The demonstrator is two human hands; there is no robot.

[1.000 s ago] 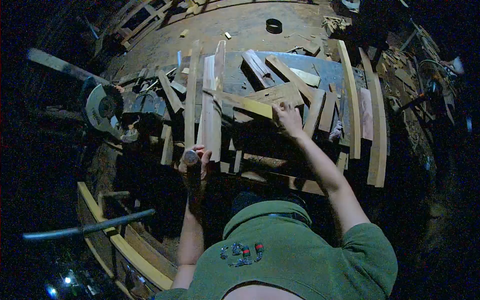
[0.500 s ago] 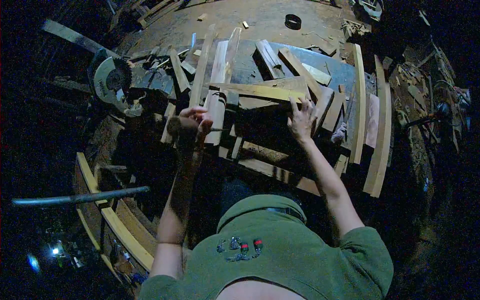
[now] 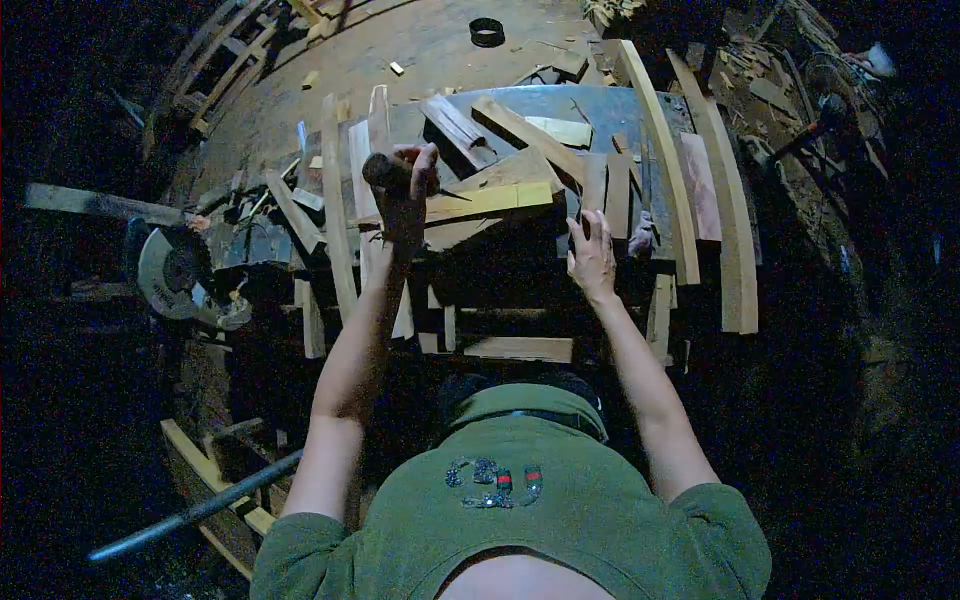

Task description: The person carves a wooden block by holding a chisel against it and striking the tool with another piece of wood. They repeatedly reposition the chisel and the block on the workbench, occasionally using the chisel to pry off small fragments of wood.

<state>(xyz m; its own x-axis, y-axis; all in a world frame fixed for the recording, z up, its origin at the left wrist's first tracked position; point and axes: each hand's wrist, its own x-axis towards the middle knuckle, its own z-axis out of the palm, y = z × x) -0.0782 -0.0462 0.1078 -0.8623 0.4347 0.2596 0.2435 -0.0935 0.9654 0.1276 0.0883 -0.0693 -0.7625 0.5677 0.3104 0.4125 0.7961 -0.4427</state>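
In the head view my left hand is closed around a tool with a dark, rounded handle and a thin, pointed metal shaft. The shaft points right, over a narrow wooden strip whose right part is brightly lit yellow. This strip lies across a wider board on the cluttered bench. To the right of the strip's end, my right hand hovers by the bench's front edge with fingers apart and holds nothing. Short upright-lying wood pieces sit just beyond its fingertips.
Long wooden bars extend past the bench's right side. A circular saw stands at left, with a metal pipe below it. Wood offcuts cover the bench. A black ring lies on the floor beyond.
My left hand has moved up and forward with the pointed tool, now over the strip. My right hand has let go of the strip's end and drawn away. The whole view has shifted.
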